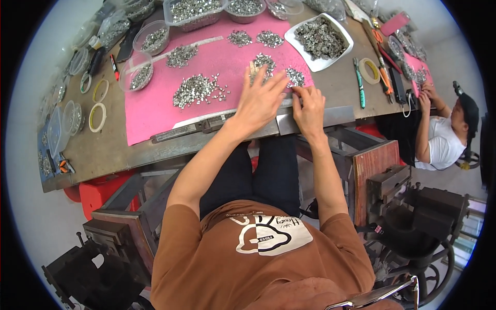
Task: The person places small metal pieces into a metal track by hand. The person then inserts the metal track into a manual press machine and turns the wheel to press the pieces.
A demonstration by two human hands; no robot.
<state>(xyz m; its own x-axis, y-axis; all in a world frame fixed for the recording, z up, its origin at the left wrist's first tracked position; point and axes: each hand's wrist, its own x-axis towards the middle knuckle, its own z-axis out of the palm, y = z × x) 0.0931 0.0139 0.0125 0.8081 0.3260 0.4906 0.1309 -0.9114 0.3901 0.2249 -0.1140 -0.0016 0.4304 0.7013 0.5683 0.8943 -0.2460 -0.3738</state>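
Sorting's looking partway: small metal piles [239, 38] sitting apart, white tray [316, 65] waiting loaded, left hand [260, 99] hanging spread, right hand [310, 107] bunching fingertips, can't tell on what.

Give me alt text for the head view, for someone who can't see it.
A bare left hand, fingers spread, and a right hand are at the right side of a pink mat heaped with small silver metal pieces. Beyond them is a full white dish; another person is at far right.

Metal-piece pile [265, 60] partly hidden by left hand [261, 97].
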